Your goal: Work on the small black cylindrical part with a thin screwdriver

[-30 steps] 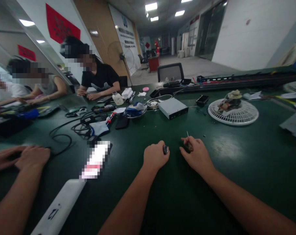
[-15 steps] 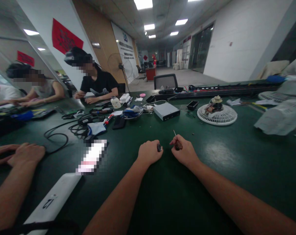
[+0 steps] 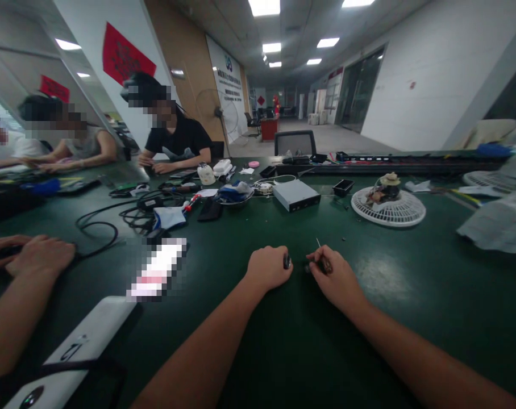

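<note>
My left hand (image 3: 267, 268) is closed around a small dark round part (image 3: 287, 261), which shows between my fingers at the thumb side. My right hand (image 3: 335, 276) grips a small screwdriver with a brown handle (image 3: 325, 264), its thin metal shaft (image 3: 318, 243) pointing up and away from me. The two hands are a short way apart above the green tabletop (image 3: 369, 318). Neither touches the other. Some dark item lies under my right fingers, partly hidden.
A silver metal box (image 3: 296, 195), a white round fan guard (image 3: 388, 208), coiled black cables (image 3: 134, 218) and a pixelated white object (image 3: 158, 270) lie on the table. A co-worker's hands (image 3: 32, 255) rest at the left. Other people sit farther along.
My view has swung slightly and the hands have shifted a little right in the picture. Both hands still hold the same small items, and the screwdriver shaft now tilts differently.
</note>
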### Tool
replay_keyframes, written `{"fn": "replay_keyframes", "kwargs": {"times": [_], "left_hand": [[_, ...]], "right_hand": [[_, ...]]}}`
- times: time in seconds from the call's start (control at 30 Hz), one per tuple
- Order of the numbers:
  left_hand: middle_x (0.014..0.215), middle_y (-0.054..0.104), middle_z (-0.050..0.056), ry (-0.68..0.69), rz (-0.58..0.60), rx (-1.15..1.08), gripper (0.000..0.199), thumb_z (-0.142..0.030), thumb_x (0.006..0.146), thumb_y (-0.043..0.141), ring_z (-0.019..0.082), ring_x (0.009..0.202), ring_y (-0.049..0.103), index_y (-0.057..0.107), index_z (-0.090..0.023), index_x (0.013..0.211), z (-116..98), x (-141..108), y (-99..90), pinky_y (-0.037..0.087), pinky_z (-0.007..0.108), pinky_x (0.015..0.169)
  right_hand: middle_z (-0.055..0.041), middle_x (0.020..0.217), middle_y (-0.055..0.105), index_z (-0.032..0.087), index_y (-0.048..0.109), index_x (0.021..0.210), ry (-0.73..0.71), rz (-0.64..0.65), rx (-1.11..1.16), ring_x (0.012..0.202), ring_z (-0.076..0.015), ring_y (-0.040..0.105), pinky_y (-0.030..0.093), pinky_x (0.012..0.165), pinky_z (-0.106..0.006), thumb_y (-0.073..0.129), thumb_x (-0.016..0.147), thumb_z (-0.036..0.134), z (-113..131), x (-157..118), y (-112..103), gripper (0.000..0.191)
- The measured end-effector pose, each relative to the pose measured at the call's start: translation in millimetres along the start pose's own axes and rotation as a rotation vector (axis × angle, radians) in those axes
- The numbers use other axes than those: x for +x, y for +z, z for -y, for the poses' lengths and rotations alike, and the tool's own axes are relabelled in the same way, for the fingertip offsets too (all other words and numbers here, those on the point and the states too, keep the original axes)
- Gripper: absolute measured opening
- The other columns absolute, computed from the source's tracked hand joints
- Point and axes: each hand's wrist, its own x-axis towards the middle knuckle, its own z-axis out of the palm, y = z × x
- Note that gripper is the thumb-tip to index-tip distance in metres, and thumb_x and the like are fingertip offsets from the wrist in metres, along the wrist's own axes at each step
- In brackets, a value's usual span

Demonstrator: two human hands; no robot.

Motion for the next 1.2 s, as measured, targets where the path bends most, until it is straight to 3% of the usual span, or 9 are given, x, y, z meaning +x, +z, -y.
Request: {"fn": "replay_keyframes", "kwargs": {"times": [0.1,0.17,0.33,0.5,0.8,0.93,1.2], "left_hand": [[0.087,0.074,0.007,0.026,0.005,-0.001,0.022,-0.041,0.092,0.053,0.027,0.084,0.073,0.068,-0.025,0.097,-3,2,0.9,0.055,0.038,0.075],[0.087,0.074,0.007,0.034,0.014,-0.005,0.022,-0.040,0.092,0.052,0.027,0.084,0.072,0.067,-0.025,0.096,-3,3,1.5,0.055,0.038,0.074],[0.083,0.073,0.005,0.037,0.018,-0.060,0.023,-0.045,0.088,0.059,0.026,0.080,0.072,0.065,-0.025,0.096,-3,6,5.1,0.052,0.035,0.070],[0.085,0.073,0.005,0.124,0.029,-0.081,0.020,-0.041,0.088,0.060,0.025,0.081,0.072,0.064,-0.025,0.099,-4,7,8.2,0.052,0.034,0.070],[0.085,0.073,0.005,0.257,0.052,-0.065,0.019,-0.038,0.089,0.057,0.025,0.079,0.071,0.063,-0.024,0.100,-8,4,2.9,0.052,0.035,0.071],[0.087,0.073,0.004,0.326,0.051,-0.063,0.018,-0.038,0.089,0.059,0.024,0.081,0.071,0.064,-0.024,0.100,-5,4,3.8,0.052,0.034,0.073],[0.085,0.073,0.004,0.311,0.048,-0.062,0.019,-0.040,0.090,0.056,0.024,0.077,0.070,0.064,-0.024,0.097,-3,4,4.4,0.050,0.033,0.068]], "right_hand": [[-0.0037,0.098,0.074,0.026,0.054,0.086,-0.007,0.136,-0.010,0.094,-0.0252,0.068,0.052,0.082,-0.043,0.063,0.086,0.020,-2,1,-1,0.011],[-0.0024,0.093,0.074,0.025,0.053,0.083,0.019,0.173,0.096,0.088,-0.0232,0.070,0.054,0.078,-0.040,0.064,0.085,0.019,-1,3,0,0.013],[-0.0035,0.098,0.075,0.025,0.048,0.082,0.001,0.125,0.382,0.096,-0.0221,0.073,0.056,0.083,-0.037,0.072,0.085,0.021,7,6,4,0.024],[-0.0032,0.092,0.073,0.025,0.047,0.081,-0.028,0.048,0.380,0.092,-0.0228,0.074,0.057,0.082,-0.037,0.075,0.085,0.025,6,4,6,0.028],[-0.0017,0.086,0.070,0.025,0.049,0.082,0.013,0.018,0.365,0.085,-0.0215,0.071,0.054,0.076,-0.035,0.079,0.081,0.025,9,1,3,0.030],[-0.0018,0.085,0.069,0.025,0.050,0.082,0.053,0.067,0.346,0.081,-0.0212,0.068,0.053,0.073,-0.035,0.081,0.079,0.029,9,2,3,0.032],[-0.0018,0.086,0.071,0.025,0.049,0.082,0.101,0.125,0.492,0.083,-0.0214,0.070,0.054,0.074,-0.036,0.081,0.077,0.023,1,6,5,0.032]]}}
